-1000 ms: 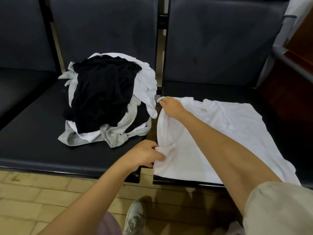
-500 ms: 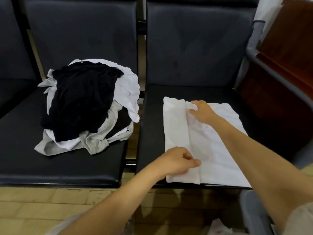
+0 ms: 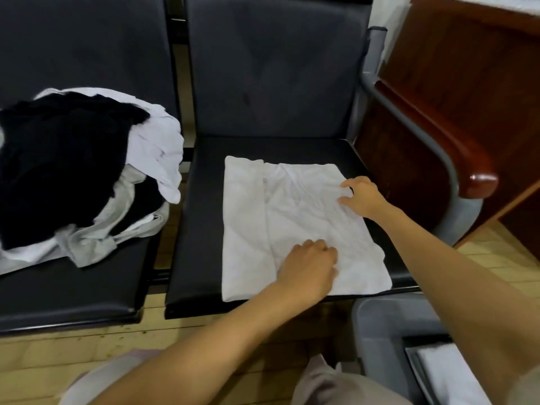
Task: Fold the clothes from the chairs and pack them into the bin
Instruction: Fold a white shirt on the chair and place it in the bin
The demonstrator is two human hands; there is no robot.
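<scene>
**Left side folded in, hands move to the right edge**

Head view. The white shirt (image 3: 292, 223) lies flat on the right chair (image 3: 198, 229), its left side already turned in as a long flap. Half a second ago both hands were at that flap. Now the right hand (image 3: 363, 197) is at the shirt's right edge, fingers bent and bunching the cloth in a light grip. The left hand (image 3: 309, 267) has slid to the lower middle, knuckles up and fingers curled on the fabric. Motion blur hides whether its grip has closed on cloth or only presses.

The first fold looks done, and the matching right fold likely comes next. The unfolded pile (image 3: 73, 171) waits on the left chair. The bin (image 3: 380, 331) stands near the right chair's front corner, with something white inside.
</scene>
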